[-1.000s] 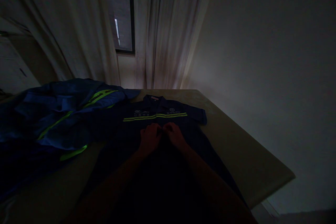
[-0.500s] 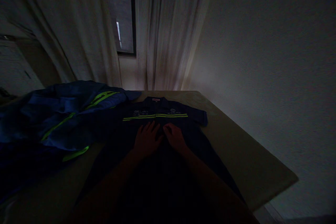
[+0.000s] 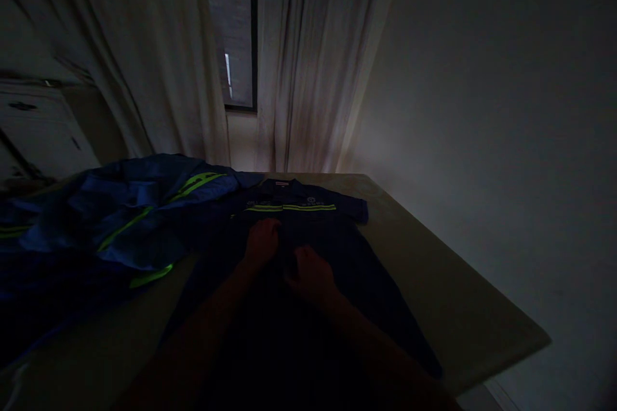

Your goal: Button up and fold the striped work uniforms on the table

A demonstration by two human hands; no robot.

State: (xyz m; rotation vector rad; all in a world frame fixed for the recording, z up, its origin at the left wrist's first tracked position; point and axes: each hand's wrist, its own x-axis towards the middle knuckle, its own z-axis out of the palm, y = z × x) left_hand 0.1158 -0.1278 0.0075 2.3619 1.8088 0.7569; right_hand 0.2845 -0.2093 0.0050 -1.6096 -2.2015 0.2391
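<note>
A dark navy work shirt (image 3: 337, 250) with a yellow-green reflective chest stripe (image 3: 289, 208) lies flat, collar away from me, on a beige table (image 3: 448, 295). My left hand (image 3: 263, 241) rests on the shirt's front just below the stripe; in the dim light its fingers blur together. My right hand (image 3: 311, 276) sits lower on the shirt's middle line. Its fingers are curled, and it seems to pinch the front placket. Both forearms reach in from the bottom edge.
A heap of brighter blue garments (image 3: 110, 218) with yellow-green stripes covers the table's left side and touches the shirt's left sleeve. Pale curtains (image 3: 313, 64) and a dark window (image 3: 236, 26) stand behind. A white drawer unit (image 3: 38, 135) is at the left. The table's right edge drops off.
My right hand has drawn back toward me along the shirt's middle. My left hand has moved slightly forward toward the stripe, and its fingers no longer show spread. The view has shifted a little left.
</note>
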